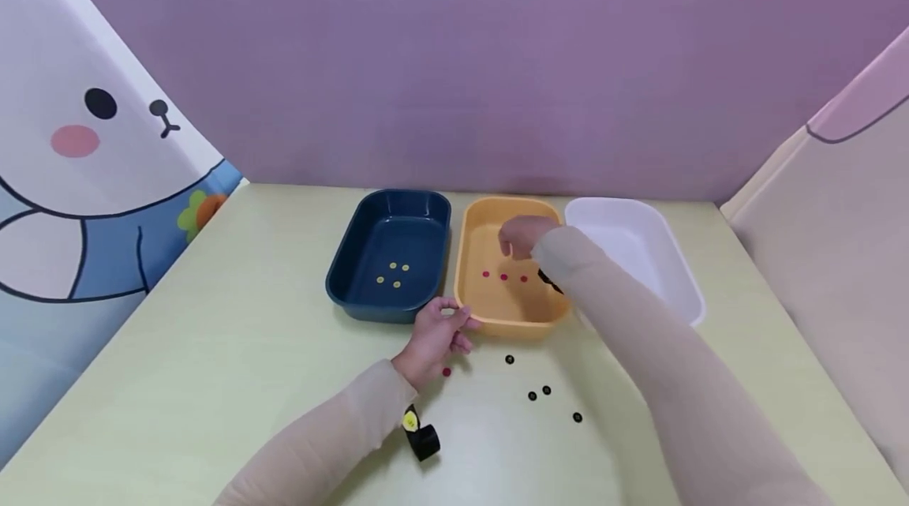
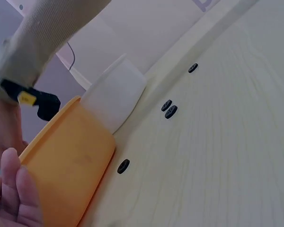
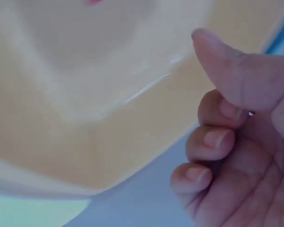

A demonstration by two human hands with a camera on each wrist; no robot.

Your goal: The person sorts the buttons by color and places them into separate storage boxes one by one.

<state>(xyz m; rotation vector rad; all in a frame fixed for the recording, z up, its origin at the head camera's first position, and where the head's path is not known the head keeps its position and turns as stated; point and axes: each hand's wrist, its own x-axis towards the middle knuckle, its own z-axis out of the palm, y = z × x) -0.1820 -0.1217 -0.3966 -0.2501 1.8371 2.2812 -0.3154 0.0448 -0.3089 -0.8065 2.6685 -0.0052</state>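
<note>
My left hand pinches the near left corner of the orange tray, thumb over the rim. In the left wrist view, its fingers lie against the tray's outer wall. Inside that tray sit 3 red buttons. My right hand is above the tray's far right part. The right wrist view shows its fingers curled and the thumb stretched out, with no object visible in its grasp. Another red button lies on the table beside my left hand.
Several yellow buttons lie in a dark blue tray to the left. A white tray stands at the right, partly behind my right arm. Several black buttons are scattered on the table in front of the orange tray.
</note>
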